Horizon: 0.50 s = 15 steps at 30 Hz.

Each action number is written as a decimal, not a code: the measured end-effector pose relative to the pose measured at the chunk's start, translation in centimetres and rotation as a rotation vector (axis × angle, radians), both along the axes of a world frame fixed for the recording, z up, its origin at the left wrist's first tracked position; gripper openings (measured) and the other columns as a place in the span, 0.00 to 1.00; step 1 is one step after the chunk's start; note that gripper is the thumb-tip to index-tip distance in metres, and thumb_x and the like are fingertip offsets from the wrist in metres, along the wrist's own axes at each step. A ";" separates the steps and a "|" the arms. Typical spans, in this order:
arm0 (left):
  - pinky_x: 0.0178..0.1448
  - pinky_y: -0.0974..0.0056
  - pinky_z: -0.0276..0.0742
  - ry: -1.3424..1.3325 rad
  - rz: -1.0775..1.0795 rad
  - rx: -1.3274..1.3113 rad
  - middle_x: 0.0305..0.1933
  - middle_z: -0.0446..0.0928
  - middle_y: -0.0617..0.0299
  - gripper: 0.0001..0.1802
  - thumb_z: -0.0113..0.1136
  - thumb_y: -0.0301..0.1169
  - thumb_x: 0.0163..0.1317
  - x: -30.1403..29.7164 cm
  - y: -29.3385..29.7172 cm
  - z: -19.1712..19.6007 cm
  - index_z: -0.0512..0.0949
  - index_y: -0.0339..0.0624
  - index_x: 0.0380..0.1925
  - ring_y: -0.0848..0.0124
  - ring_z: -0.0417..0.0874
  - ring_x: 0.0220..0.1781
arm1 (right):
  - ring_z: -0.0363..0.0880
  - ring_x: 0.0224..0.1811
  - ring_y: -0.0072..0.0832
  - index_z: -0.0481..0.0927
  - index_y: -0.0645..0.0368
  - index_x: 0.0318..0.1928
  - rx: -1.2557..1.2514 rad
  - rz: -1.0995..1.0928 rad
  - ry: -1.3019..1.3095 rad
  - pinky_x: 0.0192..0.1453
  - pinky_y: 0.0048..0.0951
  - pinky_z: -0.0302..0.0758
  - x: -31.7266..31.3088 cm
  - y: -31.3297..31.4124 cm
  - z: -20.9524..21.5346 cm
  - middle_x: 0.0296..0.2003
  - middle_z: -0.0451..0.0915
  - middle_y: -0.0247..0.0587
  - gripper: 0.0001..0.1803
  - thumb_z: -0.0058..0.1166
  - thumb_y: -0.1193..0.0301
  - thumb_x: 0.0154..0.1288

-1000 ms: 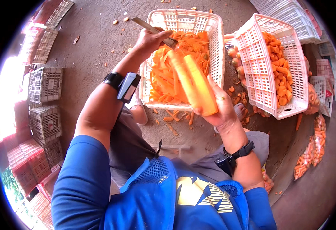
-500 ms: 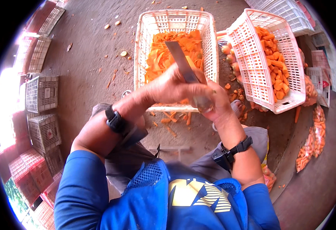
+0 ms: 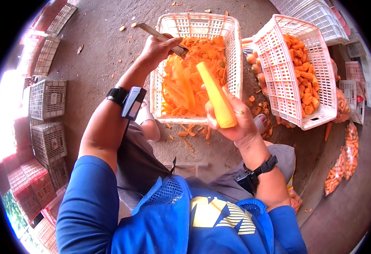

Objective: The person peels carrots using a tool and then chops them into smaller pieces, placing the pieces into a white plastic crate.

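My left hand [image 3: 156, 51] is closed around a long, flat metal peeler [image 3: 153, 32], over the left rim of a white plastic crate [image 3: 153, 95]. Inside that crate lies a heap of orange carrot peelings [image 3: 181, 84]. My right hand [image 3: 238, 120] grips a smooth, peeled carrot [image 3: 216, 97] by its thick end. The carrot's narrow tip points up and left above the peelings. Peeler and carrot are apart.
At the right, a tilted white crate [image 3: 274, 76] holds cut carrot pieces [image 3: 306, 80]. Bags of carrots [image 3: 344, 158] lie farther right. Carrot scraps [image 3: 188, 131] are scattered on the floor. Stacked crates [image 3: 48, 100] line the left side.
My left hand has swung up and left with the peeler, away from my right hand. The carrot in my right hand, mostly hidden before, now shows fully.
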<state>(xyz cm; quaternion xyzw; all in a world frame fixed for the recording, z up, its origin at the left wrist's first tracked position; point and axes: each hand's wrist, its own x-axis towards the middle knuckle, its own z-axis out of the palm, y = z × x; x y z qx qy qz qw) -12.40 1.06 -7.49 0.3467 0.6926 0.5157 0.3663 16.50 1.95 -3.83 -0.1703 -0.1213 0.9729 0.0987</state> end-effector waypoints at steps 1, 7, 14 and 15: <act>0.21 0.77 0.59 0.015 0.026 0.015 0.20 0.76 0.69 0.14 0.65 0.40 0.61 0.1 0.0 0.2 0.82 0.39 0.32 0.84 0.68 0.18 | 0.75 0.27 0.32 0.68 0.61 0.58 0.030 -0.027 -0.029 0.30 0.32 0.73 0.0 0.1 0.1 0.34 0.77 0.46 0.23 0.39 0.55 0.75; 0.21 0.76 0.57 0.005 -0.097 0.107 0.21 0.76 0.70 0.13 0.63 0.39 0.64 2.8 -0.6 3.5 0.82 0.40 0.32 0.85 0.65 0.17 | 0.76 0.34 0.33 0.72 0.59 0.54 0.102 -0.181 -0.213 0.37 0.30 0.75 0.1 1.1 -1.4 0.38 0.78 0.45 0.20 0.38 0.58 0.76; 0.27 0.75 0.69 -0.129 -0.546 0.199 0.27 0.80 0.68 0.09 0.62 0.35 0.65 10.2 -4.1 7.8 0.82 0.41 0.33 0.82 0.76 0.25 | 0.81 0.36 0.32 0.71 0.62 0.56 0.088 -0.166 -0.135 0.41 0.29 0.79 -0.5 1.3 -1.1 0.39 0.80 0.47 0.21 0.35 0.59 0.76; 0.29 0.74 0.71 -0.139 -0.608 0.295 0.28 0.80 0.68 0.09 0.63 0.34 0.64 11.4 -4.5 7.2 0.82 0.40 0.34 0.81 0.77 0.27 | 0.81 0.36 0.31 0.71 0.62 0.56 0.115 -0.182 -0.200 0.40 0.28 0.78 -0.9 0.9 -0.7 0.41 0.80 0.46 0.21 0.36 0.59 0.76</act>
